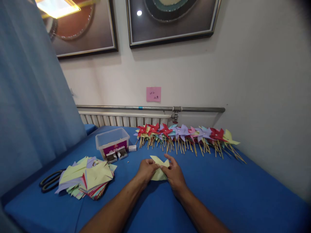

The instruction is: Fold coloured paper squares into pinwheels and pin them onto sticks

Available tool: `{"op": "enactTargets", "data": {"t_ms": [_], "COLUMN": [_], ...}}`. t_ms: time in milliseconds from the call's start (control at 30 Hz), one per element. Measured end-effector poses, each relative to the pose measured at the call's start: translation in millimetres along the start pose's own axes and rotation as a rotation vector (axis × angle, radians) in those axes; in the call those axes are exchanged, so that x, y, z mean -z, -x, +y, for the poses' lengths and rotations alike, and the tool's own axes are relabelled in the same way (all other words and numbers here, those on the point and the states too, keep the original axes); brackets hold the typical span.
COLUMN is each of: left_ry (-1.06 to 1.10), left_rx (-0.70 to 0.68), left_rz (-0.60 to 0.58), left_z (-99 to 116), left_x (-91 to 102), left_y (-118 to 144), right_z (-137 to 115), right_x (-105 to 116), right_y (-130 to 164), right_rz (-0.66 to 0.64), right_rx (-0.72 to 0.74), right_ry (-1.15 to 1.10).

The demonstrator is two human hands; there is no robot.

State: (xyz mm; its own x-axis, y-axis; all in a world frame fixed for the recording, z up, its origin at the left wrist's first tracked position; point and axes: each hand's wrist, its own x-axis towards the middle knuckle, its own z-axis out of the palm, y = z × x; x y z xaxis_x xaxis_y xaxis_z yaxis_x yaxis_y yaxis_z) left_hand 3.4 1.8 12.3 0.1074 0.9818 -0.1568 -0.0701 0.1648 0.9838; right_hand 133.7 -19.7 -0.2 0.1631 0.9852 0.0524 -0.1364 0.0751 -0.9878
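Observation:
Both of my hands hold one pale yellow paper pinwheel sheet [159,175] just above the blue cloth. Its corners are partly bent in toward the middle. My left hand [146,170] pinches it from the left, with the thumb at the centre. On the other side, my right hand [175,174] grips the paper between thumb and fingers, index finger raised. The thumbs nearly meet at the middle, and whatever lies under them is hidden. To the left lies a pile of cut coloured paper sheets [97,176], partly over the scissors, whose black handles [51,181] stick out.
A clear plastic box [112,137] stands behind the pile, with small open boxes [121,152] of pins or similar bits and a small white box [132,148] beside it. Finished pinwheels on sticks [182,132] lie in a row along the back. A blue curtain [36,81] hangs at left.

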Motion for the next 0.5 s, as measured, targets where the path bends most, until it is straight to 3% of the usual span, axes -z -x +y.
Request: {"op": "enactTargets", "data": {"t_ms": [500], "left_ry": [0.033], "left_rx": [-0.009], "left_rz": [-0.027], "left_z": [-0.2], "left_x": [1.4], "left_y": [1.7], "right_z": [6.0], "right_x": [4.9], "right_y": [-4.5], "right_rz": [0.014], "right_rx": [-0.019], "right_ry": [0.071]}}
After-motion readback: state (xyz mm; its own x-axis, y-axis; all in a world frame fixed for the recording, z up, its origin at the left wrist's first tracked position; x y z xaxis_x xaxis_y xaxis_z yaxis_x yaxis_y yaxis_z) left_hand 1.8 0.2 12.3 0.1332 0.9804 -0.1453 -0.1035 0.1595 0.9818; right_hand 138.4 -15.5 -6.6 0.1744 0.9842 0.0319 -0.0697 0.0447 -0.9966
